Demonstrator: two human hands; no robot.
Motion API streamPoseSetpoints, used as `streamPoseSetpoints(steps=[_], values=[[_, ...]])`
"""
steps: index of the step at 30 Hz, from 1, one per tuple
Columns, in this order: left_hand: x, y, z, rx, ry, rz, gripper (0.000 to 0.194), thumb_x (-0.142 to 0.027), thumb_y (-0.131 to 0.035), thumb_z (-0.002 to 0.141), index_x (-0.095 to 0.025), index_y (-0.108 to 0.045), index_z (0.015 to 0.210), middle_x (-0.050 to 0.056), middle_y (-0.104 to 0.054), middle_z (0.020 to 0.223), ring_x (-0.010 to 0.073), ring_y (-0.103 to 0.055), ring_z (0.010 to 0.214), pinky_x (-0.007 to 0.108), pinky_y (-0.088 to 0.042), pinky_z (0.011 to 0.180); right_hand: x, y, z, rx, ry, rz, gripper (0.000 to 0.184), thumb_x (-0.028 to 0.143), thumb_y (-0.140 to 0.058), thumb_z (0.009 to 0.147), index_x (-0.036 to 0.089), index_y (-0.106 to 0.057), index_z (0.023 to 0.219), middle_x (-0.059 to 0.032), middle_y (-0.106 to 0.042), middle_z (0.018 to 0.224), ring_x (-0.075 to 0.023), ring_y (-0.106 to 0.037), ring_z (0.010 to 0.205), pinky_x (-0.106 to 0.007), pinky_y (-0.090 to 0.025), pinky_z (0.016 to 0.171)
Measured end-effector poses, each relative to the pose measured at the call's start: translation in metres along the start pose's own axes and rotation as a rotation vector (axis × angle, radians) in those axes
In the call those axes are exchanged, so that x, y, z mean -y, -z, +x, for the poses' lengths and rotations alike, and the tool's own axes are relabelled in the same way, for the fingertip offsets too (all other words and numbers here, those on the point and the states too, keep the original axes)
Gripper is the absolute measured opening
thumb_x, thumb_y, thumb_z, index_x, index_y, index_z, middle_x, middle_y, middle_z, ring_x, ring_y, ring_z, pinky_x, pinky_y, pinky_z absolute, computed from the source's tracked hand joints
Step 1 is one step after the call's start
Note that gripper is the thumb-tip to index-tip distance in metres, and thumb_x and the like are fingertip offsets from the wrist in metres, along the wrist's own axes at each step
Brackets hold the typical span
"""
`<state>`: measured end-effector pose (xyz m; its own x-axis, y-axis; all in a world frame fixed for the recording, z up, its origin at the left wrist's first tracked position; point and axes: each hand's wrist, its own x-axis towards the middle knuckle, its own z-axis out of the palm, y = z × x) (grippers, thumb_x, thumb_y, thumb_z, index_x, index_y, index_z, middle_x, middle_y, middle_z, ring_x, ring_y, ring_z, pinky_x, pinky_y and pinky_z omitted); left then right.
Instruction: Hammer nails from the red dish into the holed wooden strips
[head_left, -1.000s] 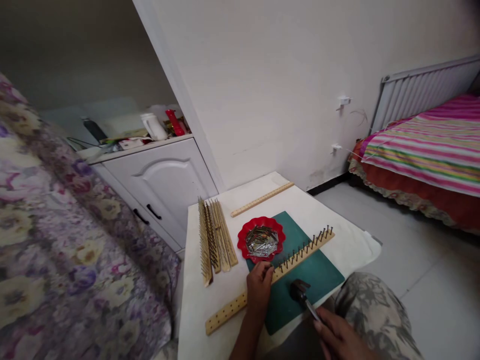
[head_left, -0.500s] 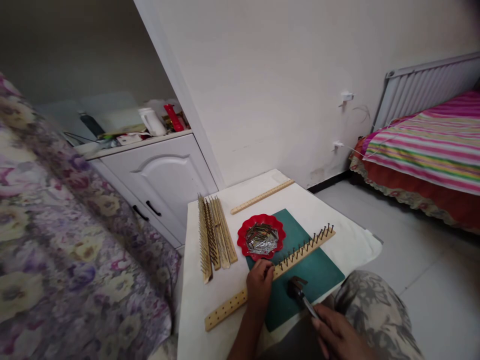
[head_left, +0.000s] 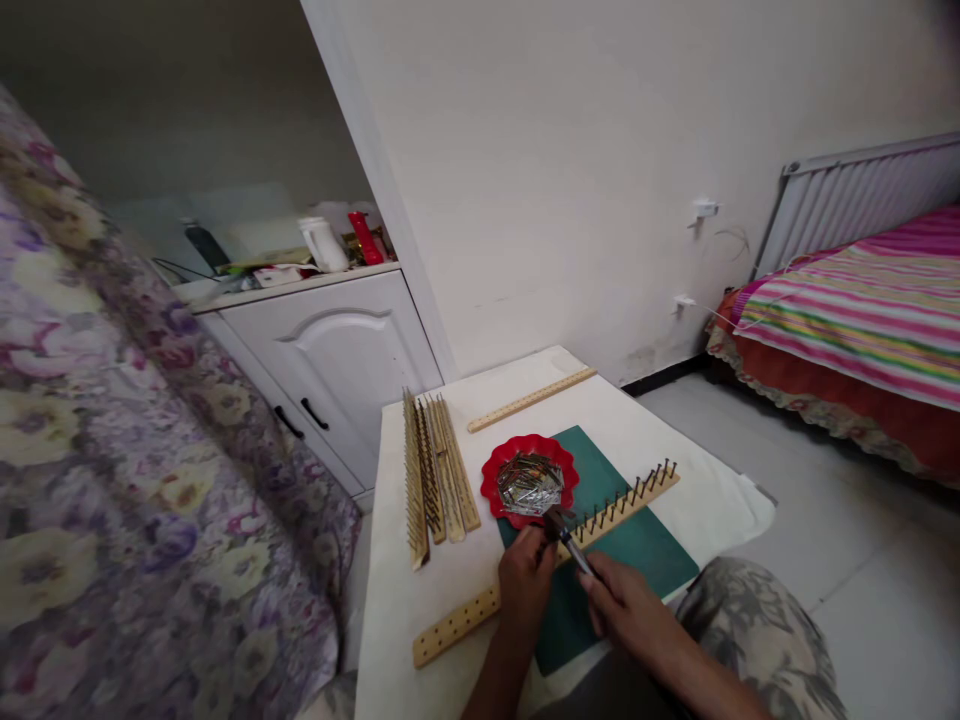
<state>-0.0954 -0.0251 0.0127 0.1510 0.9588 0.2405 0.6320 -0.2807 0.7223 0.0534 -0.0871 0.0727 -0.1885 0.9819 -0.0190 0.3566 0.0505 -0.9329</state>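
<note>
On the tabletop point(head_left: 379, 640), your right grip point(head_left: 626, 603) is clasping the hammer point(head_left: 576, 555) and your left grip point(head_left: 525, 577), contents indiscernible, is lying over the wooden strip point(head_left: 454, 628), whose right section is bearing nails point(head_left: 638, 487), left-end holes point(head_left: 466, 609) showing none.

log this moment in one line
left hand: at wooden strip | right hand: holds hammer | hammer head: by left hand | nails: in bowl and strip

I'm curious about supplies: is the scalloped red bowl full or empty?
Partly full: silvery and brownish metal nails piled inside the scalloped red bowl, rim bare.
</note>
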Motion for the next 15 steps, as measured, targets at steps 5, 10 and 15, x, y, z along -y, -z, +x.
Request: streamPoseSetpoints(steps=[5,10,15], values=[[0.002,-0.001,0.000,-0.006,-0.008,-0.034,0.016,-0.020,-0.045,0.080,-0.019,-0.055,0.067,-0.002,-0.052,0.070,0.0109,-0.051,0.066,0.020,-0.035,0.059,-0.003,-0.001,0.000,0.003,-0.003,-0.007,0.024,0.036,-0.031,0.090,0.023,-0.040,0.071,0.0081,-0.049,0.047,-0.0132,-0.050,0.043,-0.024,-0.040,0.055],[0.001,0.000,-0.001,0.005,-0.004,-0.038,0.015,-0.018,-0.045,0.080,-0.018,-0.055,0.069,-0.002,-0.053,0.070,0.0111,-0.051,0.066,0.021,-0.035,0.059,-0.006,0.000,-0.007,0.014,0.017,-0.010,0.027,0.039,-0.033,0.090,0.022,-0.041,0.070,0.0065,-0.049,0.049,-0.0143,-0.053,0.051,-0.024,-0.039,0.056],[-0.003,0.004,-0.001,0.024,-0.022,-0.082,0.015,-0.017,-0.046,0.079,-0.019,-0.060,0.076,0.001,-0.058,0.078,0.0130,-0.055,0.073,0.022,-0.040,0.066,-0.020,0.001,-0.033,0.041,-0.027,0.027,0.033,0.044,-0.034,0.090,0.021,-0.051,0.075,0.0038,-0.054,0.055,-0.0152,-0.055,0.057,-0.023,-0.042,0.058]])
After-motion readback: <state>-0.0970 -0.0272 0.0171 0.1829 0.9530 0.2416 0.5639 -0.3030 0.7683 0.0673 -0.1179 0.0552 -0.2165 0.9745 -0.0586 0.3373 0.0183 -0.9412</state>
